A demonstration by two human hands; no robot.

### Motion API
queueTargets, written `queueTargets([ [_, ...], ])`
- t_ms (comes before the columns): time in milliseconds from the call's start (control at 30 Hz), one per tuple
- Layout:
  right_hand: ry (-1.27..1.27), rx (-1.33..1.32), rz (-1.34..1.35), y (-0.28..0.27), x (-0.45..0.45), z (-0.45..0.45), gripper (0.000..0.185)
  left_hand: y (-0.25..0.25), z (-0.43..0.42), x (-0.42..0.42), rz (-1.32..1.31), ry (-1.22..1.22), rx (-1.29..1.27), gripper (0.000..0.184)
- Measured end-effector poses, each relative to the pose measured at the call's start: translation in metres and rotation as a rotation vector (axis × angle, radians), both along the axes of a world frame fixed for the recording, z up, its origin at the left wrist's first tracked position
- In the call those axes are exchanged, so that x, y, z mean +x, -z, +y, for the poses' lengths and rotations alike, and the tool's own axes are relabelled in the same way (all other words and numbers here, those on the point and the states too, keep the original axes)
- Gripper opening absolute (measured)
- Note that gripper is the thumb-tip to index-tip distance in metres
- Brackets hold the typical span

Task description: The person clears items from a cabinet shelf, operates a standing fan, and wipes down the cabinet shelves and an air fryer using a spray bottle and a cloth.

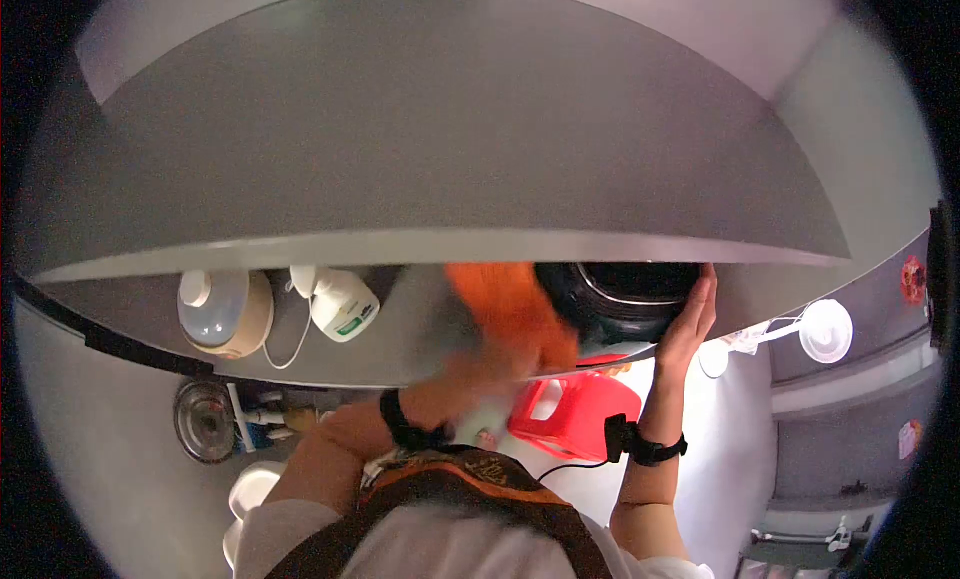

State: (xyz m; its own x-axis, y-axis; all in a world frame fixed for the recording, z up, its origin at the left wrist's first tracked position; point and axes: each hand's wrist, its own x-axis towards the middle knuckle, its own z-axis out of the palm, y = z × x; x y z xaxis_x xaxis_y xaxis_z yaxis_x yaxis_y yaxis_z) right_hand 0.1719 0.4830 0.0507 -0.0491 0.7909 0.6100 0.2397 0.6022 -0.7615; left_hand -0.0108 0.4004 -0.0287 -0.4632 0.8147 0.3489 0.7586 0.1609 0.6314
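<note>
An orange cloth (510,304), blurred by motion, lies under and around my left hand (510,364), which is closed on it at the counter's front edge. Just right of the cloth is a black glossy appliance (625,294), its far part hidden under the grey shelf. My right hand (692,314) rests against the appliance's right side, with the fingers stretched out along it and the fingertips near the shelf edge.
A large grey shelf (450,129) spans the view above the counter. To the left stand a rounded clear-topped container (225,314) and a white bottle (343,304) beside a white cord. Below are a red plastic stool (575,414) and a round metal lid (205,422).
</note>
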Motion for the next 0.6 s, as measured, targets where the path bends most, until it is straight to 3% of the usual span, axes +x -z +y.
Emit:
queueTargets([
  [33,0.079,-0.003,-0.043,-0.004,-0.002,-0.005,0.043,-0.003,0.004,0.014,0.131,-0.193,-0.582,0.052],
  [67,0.081,-0.005,-0.047,-0.005,-0.001,-0.009,0.043,0.007,-0.008,0.020,0.093,-0.165,-0.495,0.052],
  [167,-0.026,-0.080,0.032,-0.013,-0.004,-0.010,0.034,0.001,-0.016,-0.009,-0.028,0.212,0.081,0.052],
  [267,-0.043,-0.079,0.129,-0.009,-0.007,-0.010,0.033,-0.036,0.010,-0.039,-0.076,0.377,0.012,0.051],
  [367,-0.007,-0.074,0.094,-0.010,-0.007,-0.010,0.034,-0.040,0.015,-0.065,-0.202,0.404,0.072,0.051],
  [600,0.014,0.003,0.042,-0.004,-0.002,-0.002,0.039,0.028,0.027,-0.141,-1.201,0.327,0.578,0.050],
])
